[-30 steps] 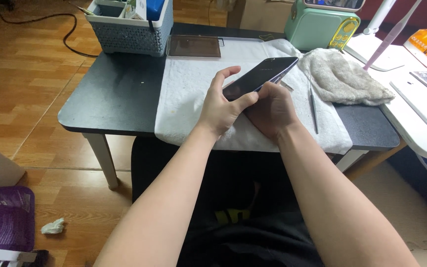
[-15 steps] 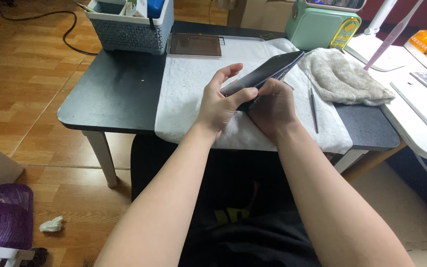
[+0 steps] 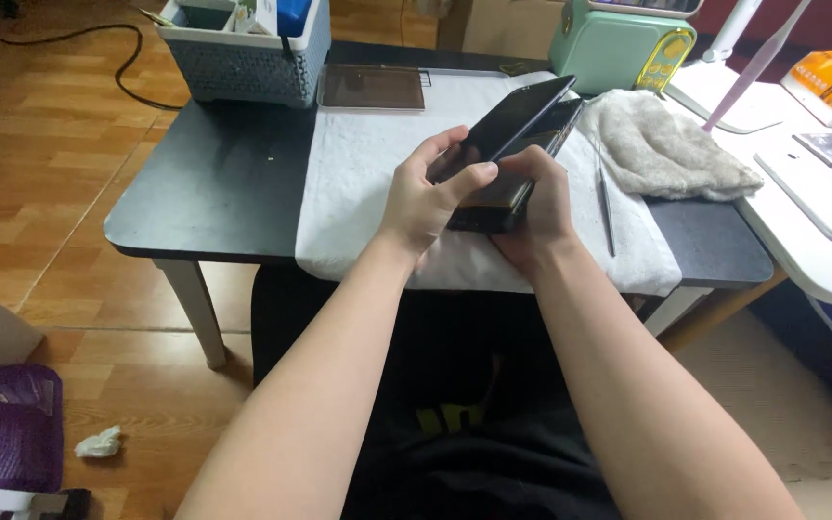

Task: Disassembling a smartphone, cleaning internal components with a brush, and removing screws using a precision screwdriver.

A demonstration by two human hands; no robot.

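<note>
Black and glossy, a phone screen panel is lifted at an angle off the phone body beneath it, the two meeting at the near end. The left hand is clamped on the near end of the panel, thumb on its face. The right hand is wrapped around the phone body from the side and beneath; its fingertips are hidden, so how tightly it grips is hard to say. Both are held just above a white cloth spread over the dark tabletop.

At the back left of the tabletop stands a grey woven basket with a blue package in it, and just beside it a flat brown rectangular mat lies at the cloth's far edge. A mint-green box with a yellow arched label sits at the back right. A fuzzy grey cloth lies to the right of the hands, and a thin metal tool rests on the white cloth near it.

A white side table to the right carries an orange package and small flat devices. On the wooden floor lie a purple package at the lower left, a crumpled white scrap and a black cable.
</note>
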